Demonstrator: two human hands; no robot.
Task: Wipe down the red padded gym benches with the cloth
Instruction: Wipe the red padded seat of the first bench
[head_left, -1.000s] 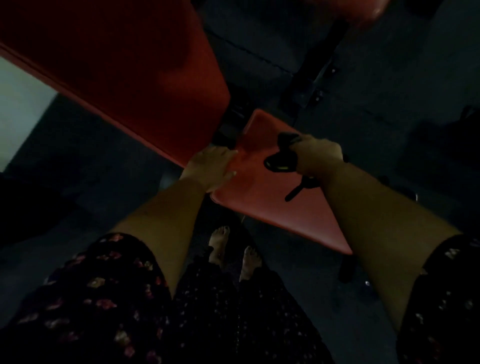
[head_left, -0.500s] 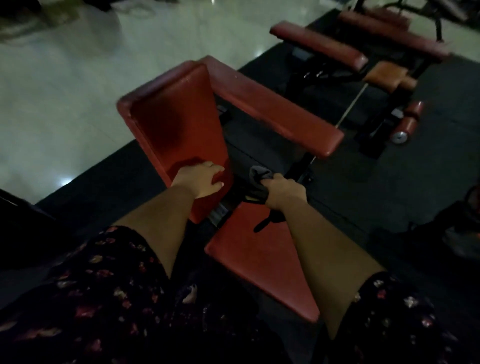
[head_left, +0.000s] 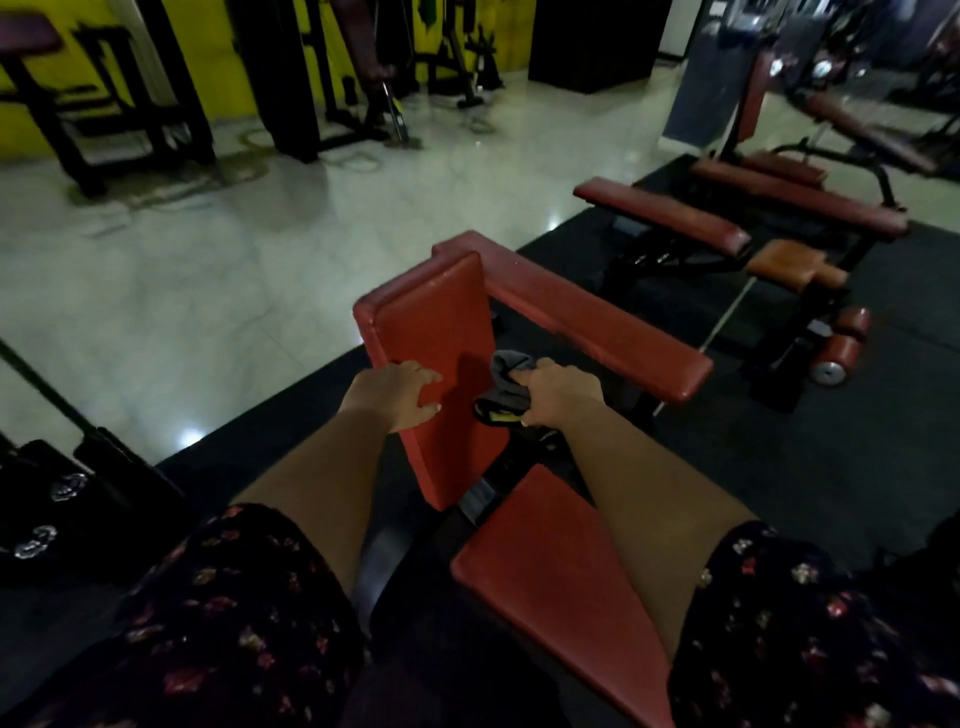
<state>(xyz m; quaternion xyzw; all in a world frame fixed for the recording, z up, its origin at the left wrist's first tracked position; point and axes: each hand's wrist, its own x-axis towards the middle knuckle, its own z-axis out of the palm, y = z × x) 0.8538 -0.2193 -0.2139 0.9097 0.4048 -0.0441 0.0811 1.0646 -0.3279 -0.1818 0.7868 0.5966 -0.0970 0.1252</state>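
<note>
A red padded bench stands right in front of me, with a tilted back pad (head_left: 436, 332) and a wedge-shaped seat pad (head_left: 550, 577) below it. My left hand (head_left: 400, 395) rests on the back pad's left edge, fingers spread over the face and thumb at the side. My right hand (head_left: 558, 395) grips a bunched dark grey cloth (head_left: 506, 387) against the right side of the back pad. A long red bench pad (head_left: 597, 325) runs away to the right just behind.
More red benches (head_left: 665, 215) and a leg-roller frame (head_left: 836, 353) stand on the black rubber mat (head_left: 779, 467) to the right. Pale glossy tile floor (head_left: 234, 270) spreads left. Black machines (head_left: 291, 78) line the yellow back wall. A dark bag (head_left: 47, 514) lies at left.
My view has swung up from the seat pad to the room. Both hands have moved off the seat pad onto the back pad, the right still holding the cloth.
</note>
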